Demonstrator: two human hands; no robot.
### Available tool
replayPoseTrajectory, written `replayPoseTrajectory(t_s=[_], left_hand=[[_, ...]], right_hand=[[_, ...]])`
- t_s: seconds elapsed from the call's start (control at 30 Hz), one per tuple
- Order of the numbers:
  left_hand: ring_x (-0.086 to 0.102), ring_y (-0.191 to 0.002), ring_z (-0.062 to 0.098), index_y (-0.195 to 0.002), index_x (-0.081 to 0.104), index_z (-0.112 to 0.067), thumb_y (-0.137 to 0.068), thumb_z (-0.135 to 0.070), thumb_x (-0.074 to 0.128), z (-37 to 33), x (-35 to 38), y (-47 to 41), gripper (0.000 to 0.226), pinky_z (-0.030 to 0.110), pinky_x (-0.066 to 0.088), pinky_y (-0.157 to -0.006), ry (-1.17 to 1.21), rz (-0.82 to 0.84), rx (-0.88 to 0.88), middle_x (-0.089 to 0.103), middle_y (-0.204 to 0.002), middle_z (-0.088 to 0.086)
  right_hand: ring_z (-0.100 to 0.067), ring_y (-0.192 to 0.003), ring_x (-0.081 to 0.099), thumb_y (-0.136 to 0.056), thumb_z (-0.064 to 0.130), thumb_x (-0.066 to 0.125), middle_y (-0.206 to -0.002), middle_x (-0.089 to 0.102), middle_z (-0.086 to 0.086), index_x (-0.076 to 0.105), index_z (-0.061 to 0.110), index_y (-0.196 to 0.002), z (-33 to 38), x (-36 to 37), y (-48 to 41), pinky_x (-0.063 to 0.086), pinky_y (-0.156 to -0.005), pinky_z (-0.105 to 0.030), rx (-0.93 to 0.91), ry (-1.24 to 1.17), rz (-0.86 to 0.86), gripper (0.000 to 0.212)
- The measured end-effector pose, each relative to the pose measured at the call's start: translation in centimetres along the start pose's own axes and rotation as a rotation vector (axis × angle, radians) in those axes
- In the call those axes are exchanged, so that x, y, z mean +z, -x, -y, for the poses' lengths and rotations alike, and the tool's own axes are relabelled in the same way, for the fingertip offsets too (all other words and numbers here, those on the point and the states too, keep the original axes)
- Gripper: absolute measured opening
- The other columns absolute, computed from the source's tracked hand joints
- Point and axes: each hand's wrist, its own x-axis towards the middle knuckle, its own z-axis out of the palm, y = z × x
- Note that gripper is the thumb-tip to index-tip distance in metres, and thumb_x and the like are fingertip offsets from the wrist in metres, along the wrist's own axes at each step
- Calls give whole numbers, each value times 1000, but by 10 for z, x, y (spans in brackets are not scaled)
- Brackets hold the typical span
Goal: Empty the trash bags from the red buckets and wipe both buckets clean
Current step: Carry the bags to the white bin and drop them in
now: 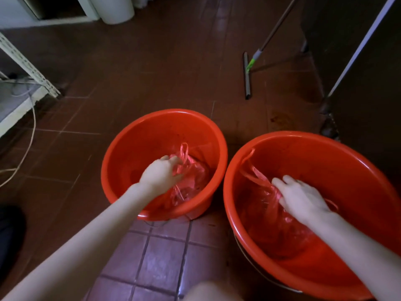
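Inside the two red buckets [121, 148] [347, 161], left hand [159, 173] and right hand [303, 197] are each clutching a gathered trash bag [195, 177] [267, 205], apparently for lifting out.

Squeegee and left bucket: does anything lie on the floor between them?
No. In the head view, the stretch between the squeegee and the left bucket is bare brown tile floor.

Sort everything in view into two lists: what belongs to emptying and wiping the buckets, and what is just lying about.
Job in hand: left red bucket; left trash bag, gripped by left hand; right red bucket; right trash bag, gripped by right hand.

Lying about: floor squeegee; pale pole; white bin; loose cord; shelf frame.
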Motion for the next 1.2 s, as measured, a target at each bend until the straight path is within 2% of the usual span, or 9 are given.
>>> replayPoseTrajectory(t_s=[0.1,0.17,0.3,0.37,0.47,0.63,0.8,1.07,1.2], left_hand=[[37,-135,41,-149,31,-31,-85,-42,68,0,36,-31,74,45,35,-111,-14,274,-212,24,-154,17],[26,-143,37,-151,25,-37,-86,-36,68,3,54,-45,77,47,30,-115,11,400,-264,14,-160,9],[48,-129,37,-150,33,-25,-98,-18,46,11,69,-59,54,35,40,-103,-119,327,-215,29,-154,19],[54,-123,34,-141,48,-21,-97,-16,45,15,64,-62,44,31,42,-98,-124,244,-176,50,-141,18],[61,-112,35,-127,60,-16,-93,-14,51,11,38,-62,35,34,47,-93,-81,83,-161,63,-123,18],[66,-95,37,-105,68,-13,-88,-2,54,-9,-41,-37,24,34,49,-82,-33,-60,-155,64,-104,12],[64,-95,36,-99,71,-16,-75,5,62,-41,-154,3,32,30,48,-79,-93,-33,-107,63,-111,10],[65,-87,31,-91,73,-12,-71,6,69,-83,-369,93,27,30,50,-77,13,-38,-52,63,-108,5],[65,-82,32,-85,73,-11,-69,8,65,-94,-466,125,26,33,53,-74,60,-71,-3,60,-95,4]], right_hand=[[-21,-106,59,-91,26,54,-116,51,2,41,30,-128,-1,-1,5,51,-80,-32,-2,-25,9,39],[-20,-104,60,-91,27,54,-115,51,3,42,31,-127,-4,0,8,51,-78,-32,-1,-41,6,38],[-17,-103,60,-92,31,54,-114,50,6,41,34,-127,-9,1,13,52,-76,-30,-6,-56,28,37],[-18,-101,61,-91,29,55,-112,51,6,43,34,-124,-10,0,12,51,-75,-31,-4,-85,47,35],[-23,-94,63,-90,23,57,-104,51,4,49,32,-115,-15,-12,10,50,-76,-34,11,-164,70,28],[-25,-96,63,-88,15,59,-106,53,3,54,28,-108,-29,-63,31,51,-78,-34,40,-268,155,24],[-28,-106,61,-87,18,61,-123,55,-3,55,29,-112,-37,-170,67,48,-86,-34,80,-344,146,27],[-27,-96,64,-86,20,61,-106,57,1,57,25,-105,-36,-405,121,49,-81,-32,43,-338,159,19],[-25,-89,64,-85,20,64,-99,58,1,59,22,-99,-24,-512,135,51,-74,-32,38,-327,109,14]])
